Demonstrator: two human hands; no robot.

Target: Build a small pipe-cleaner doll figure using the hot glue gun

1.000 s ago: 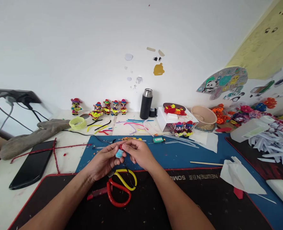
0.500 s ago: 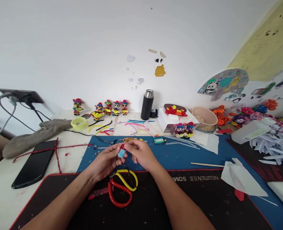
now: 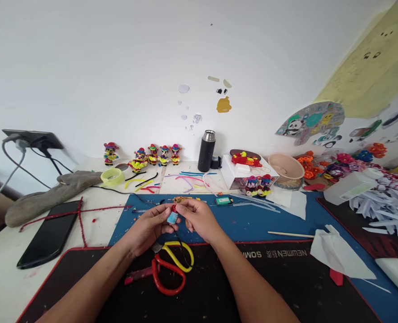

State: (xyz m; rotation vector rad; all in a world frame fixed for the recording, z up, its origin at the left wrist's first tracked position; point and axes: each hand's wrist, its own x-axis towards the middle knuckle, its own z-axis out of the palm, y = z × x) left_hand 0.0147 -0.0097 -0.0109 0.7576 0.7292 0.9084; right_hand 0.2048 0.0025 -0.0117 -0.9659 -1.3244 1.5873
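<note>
Between the fingertips of both hands is a small piece (image 3: pixel 172 218), light blue below and glittery red on top; its exact kind is too small to make out. My left hand (image 3: pixel 150 227) pinches it from the left, thumb on its side. From the right, my right hand (image 3: pixel 196 216) presses thumb and forefinger on the red part, partly covering it. Under the hands, scissors (image 3: pixel 169 276) with one red and one yellow handle lie on the black mat. A red cutter (image 3: pixel 141 274) lies beside them, and a thin black strand crosses the yellow handle.
Several pipe-cleaner figures (image 3: pixel 140 159) stand along the wall. Loose coloured pipe cleaners (image 3: pixel 185 178), a black flask (image 3: pixel 207 151) and a white box (image 3: pixel 230 172) are at the back. A phone (image 3: pixel 49 235) lies left, under dark red stems; crumpled tissue (image 3: pixel 336 253) lies right.
Both hands keep hold of the small piece in nearly the same place, with only slight finger movement. The whole view has shifted a little as the head moved.
</note>
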